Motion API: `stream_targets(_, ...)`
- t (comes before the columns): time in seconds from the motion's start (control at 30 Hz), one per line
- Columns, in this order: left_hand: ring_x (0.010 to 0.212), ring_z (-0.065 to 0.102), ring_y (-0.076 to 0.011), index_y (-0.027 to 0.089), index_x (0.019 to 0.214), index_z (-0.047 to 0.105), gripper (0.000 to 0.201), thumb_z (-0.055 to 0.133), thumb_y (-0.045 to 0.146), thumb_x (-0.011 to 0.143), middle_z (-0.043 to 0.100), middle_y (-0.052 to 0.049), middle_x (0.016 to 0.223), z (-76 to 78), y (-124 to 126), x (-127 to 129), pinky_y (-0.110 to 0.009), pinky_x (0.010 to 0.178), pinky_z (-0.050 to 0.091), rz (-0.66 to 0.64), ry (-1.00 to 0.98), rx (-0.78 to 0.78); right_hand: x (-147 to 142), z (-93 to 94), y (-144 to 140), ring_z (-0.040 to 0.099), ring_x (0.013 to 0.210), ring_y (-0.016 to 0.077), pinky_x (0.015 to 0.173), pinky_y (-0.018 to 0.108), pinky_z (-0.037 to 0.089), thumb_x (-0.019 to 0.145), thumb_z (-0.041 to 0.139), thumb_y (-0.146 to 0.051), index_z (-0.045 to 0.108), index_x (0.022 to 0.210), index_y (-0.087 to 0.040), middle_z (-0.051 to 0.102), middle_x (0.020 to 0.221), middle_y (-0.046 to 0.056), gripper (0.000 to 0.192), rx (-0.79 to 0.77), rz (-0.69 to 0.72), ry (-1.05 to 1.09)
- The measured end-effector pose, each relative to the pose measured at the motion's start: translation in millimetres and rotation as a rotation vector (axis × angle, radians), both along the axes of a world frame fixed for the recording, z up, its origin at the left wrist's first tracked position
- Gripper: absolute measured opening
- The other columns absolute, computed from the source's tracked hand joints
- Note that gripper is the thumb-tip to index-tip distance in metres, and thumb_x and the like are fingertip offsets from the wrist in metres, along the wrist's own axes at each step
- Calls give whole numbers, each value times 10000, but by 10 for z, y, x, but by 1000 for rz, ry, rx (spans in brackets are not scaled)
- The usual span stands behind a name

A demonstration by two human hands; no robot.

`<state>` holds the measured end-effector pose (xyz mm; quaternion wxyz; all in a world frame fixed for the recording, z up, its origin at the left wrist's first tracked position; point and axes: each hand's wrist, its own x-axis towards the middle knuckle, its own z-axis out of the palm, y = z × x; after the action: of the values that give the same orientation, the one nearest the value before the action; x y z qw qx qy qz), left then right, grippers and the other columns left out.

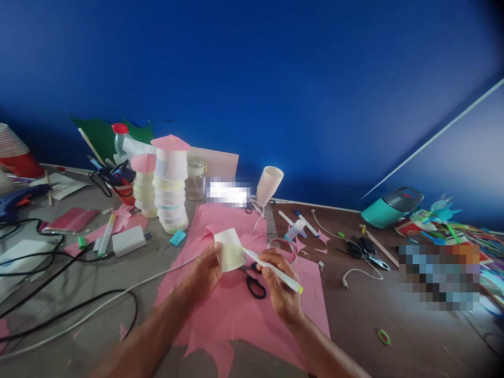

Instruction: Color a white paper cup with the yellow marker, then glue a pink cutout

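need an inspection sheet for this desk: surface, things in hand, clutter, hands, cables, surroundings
Surface: desk, with pink paper spread beneath the hands
Things in hand: paper cup, partly yellow; marker, tip at the cup's edge
Clutter: scissors on the pink paper; roofed cup tower behind
Hands: left hand holds the cup, right hand the marker
Cables: white cable and black cables at left
Surroundings: blue wall behind

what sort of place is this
Probably a crafting area: a tower of white paper cups with a pink conical top, black-handled scissors on a pink paper sheet, and a yellow-ended white marker.
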<state>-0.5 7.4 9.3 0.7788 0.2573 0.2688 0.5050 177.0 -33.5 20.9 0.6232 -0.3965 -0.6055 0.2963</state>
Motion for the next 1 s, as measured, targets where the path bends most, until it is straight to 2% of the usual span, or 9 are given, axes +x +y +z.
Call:
stream_targets(0.3, 959, 722, -300, 91, 1009, 779, 424, 687, 475, 856, 801, -130, 958, -2, -23, 8, -380, 918, 518, -42, -1, -33, 6, 40, 7, 614, 736, 182, 619, 308, 518, 974, 554, -378, 694, 944, -212, 640, 799, 43, 219, 40, 4, -41)
stream_targets(0.53, 1026, 705, -323, 104, 951, 775, 396, 703, 478, 840, 799, -120, 907, -3, -40, 20, -405, 983, 493, -40, 30, -26, -5, 35, 17, 597, 722, 198, 627, 329, 502, 974, 554, -413, 672, 946, -245, 618, 738, 27, 206, 19, 3, -37)
stream_targets(0.7, 1053, 694, -327, 126, 912, 771, 376, 721, 486, 818, 792, -109, 875, -11, -40, 27, -405, 957, 513, -27, 57, -30, -11, 32, 19, 611, 750, 199, 640, 321, 506, 979, 547, -412, 680, 939, -247, 607, 716, 14, 215, 33, -6, -32)
stream_targets(0.83, 1019, 702, -300, 135, 893, 767, 345, 725, 470, 820, 783, -89, 833, -2, -44, 37, -387, 948, 519, -5, 72, -39, -2, 19, 14, 607, 738, 188, 600, 295, 508, 980, 545, -421, 685, 925, -241, 587, 696, 12, 234, 25, 17, -19)
stream_targets(1.0, 1019, 697, -310, 121, 905, 766, 380, 729, 488, 812, 787, -106, 907, 22, -51, 63, -402, 957, 513, 15, 89, -36, -13, -18, 13, 601, 696, 192, 549, 304, 519, 968, 553, -456, 693, 897, -241, 583, 699, 27, 267, -32, 4, 19)
